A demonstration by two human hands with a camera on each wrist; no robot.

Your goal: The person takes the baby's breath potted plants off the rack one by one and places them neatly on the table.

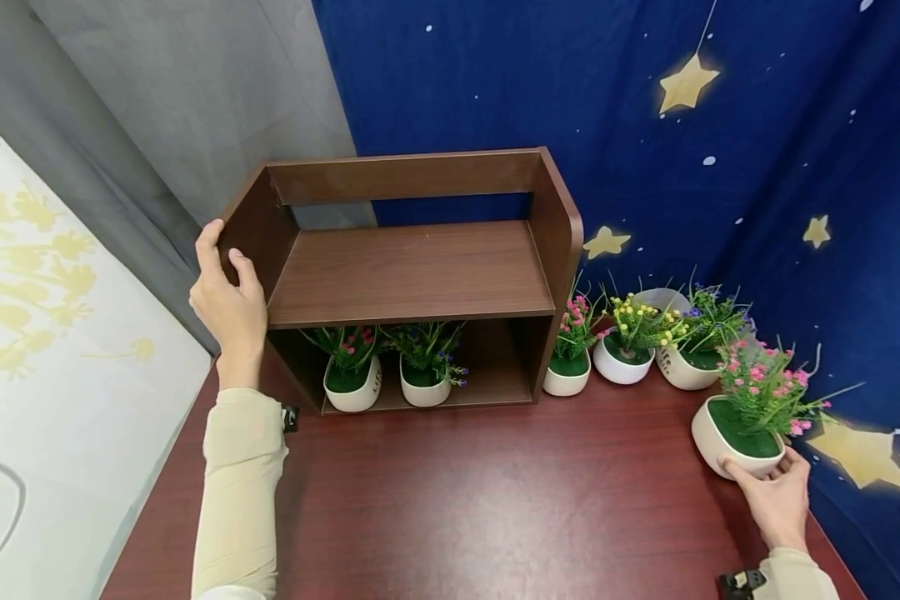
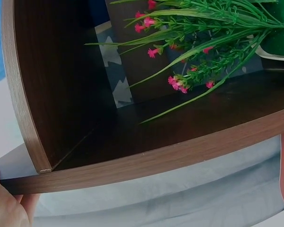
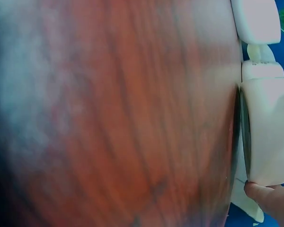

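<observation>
My left hand (image 1: 228, 308) grips the left side panel of a dark brown wooden shelf (image 1: 412, 271), fingers over its edge; in the left wrist view, the hand shows at the shelf's corner. At the table's right side, my right hand (image 1: 776, 500) holds a white potted plant (image 1: 742, 442) with pink flowers, thumb and fingers on the pot's near side. The right wrist view shows the pot (image 3: 270, 132) close above the table, with fingertips against it. In the shelf's lower compartment stand a pink-flowered potted plant (image 1: 352, 385) and a purple-flowered one (image 1: 423, 387).
Right of the shelf stand potted plants with pink (image 1: 567, 379), yellow (image 1: 624, 362) and purple (image 1: 690, 367) flowers. The reddish-brown table (image 1: 495, 500) lies in front. Behind hangs a blue curtain (image 1: 495, 75) with stars; a white patterned panel (image 1: 37, 358) borders the left.
</observation>
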